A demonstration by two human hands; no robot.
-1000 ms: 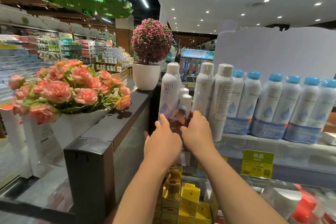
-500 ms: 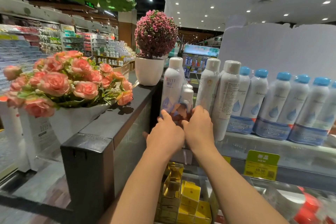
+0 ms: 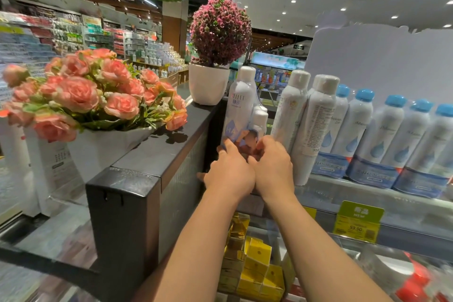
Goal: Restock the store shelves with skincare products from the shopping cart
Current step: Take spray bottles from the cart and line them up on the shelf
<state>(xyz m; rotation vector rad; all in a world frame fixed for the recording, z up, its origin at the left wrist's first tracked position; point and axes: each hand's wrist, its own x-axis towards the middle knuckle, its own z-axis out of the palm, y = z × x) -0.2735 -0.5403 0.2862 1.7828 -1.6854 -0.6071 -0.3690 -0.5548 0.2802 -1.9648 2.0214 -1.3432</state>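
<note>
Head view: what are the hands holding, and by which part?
Both hands, left hand and right hand, grip the lower part of the bottle pack, a tall white bottle bundled with small ones, standing at the shelf's left end.

Two bare forearms, no sleeves in view, left hand point(image 3: 229, 175), right hand point(image 3: 273, 169), short fingernails

A green price tag point(image 3: 358, 221) on the shelf edge point(image 3: 404, 206) reads "NEW" in white, with "59.90" on its yellow part below. The tall white spray bottle point(image 3: 239, 110) carries the large pale letters "HA" low on its front; the brand line above them is too blurred to read. Print on the blue-capped bottles point(image 3: 389, 130) stays illegible.
</note>
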